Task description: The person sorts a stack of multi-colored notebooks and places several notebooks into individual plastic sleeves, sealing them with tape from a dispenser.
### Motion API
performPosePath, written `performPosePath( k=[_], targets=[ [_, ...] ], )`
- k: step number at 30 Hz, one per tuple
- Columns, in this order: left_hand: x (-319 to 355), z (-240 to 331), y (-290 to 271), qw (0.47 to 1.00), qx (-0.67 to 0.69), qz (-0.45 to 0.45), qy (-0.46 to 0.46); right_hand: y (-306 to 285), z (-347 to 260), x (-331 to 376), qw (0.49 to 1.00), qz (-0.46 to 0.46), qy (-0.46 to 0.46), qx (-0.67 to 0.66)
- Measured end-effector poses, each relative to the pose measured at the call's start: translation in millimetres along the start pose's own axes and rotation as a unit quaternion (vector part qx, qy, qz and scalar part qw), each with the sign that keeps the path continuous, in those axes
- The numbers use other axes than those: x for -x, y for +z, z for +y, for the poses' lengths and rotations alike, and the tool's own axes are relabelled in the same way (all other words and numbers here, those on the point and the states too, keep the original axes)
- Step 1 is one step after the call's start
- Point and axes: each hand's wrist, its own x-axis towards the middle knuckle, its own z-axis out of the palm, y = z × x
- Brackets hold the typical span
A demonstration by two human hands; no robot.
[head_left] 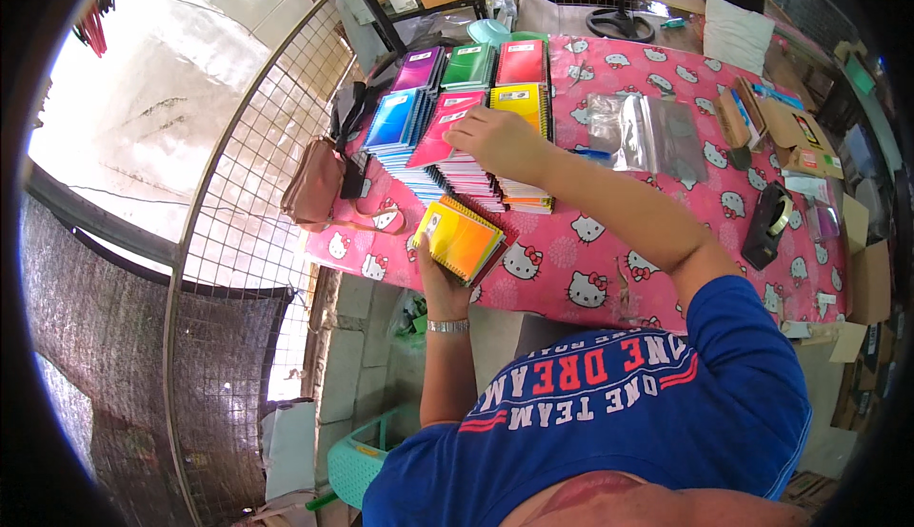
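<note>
Now left hand (433,275) grip closed round yellow-orange notebook (461,238); right hand (500,139) grip pinching pink notebook (446,127).

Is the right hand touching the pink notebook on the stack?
Touching. In the head view, the right hand lies on the pink notebook, with the fingers covering its right edge and no gap between them.

A pink tablecloth (609,270) with white cat faces carries purple (417,68), green (467,64), red (521,61), blue (390,119), magenta (445,127) and yellow (519,103) notebooks, plus 1 yellow-to-orange notebook (460,238).
</note>
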Motion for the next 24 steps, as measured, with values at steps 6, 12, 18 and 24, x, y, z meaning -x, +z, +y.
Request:
performPosePath(
  k=[6,12,18,24],
  targets=[
    [9.0,9.5,20.5,0.988,0.115,-0.103,0.016,-19.9,-42.8,37.1,0.978,-0.027,-0.142,-0.149],
    [5.0,1.5,-26.8,0.997,0.075,-0.024,0.004,21.2,-36.3,-47.3,0.943,-0.055,-0.004,-0.327],
    [13.2,-16.5,-11.5,0.997,0.058,0.016,-0.037,104.6,-19.6,-69.8,0.999,-0.018,0.036,0.027],
    [33.2,-28.0,-18.9,0.999,-0.003,-0.014,-0.04,20.6,-61.8,-29.1,0.895,-0.026,0.02,-0.446]
  ],
)
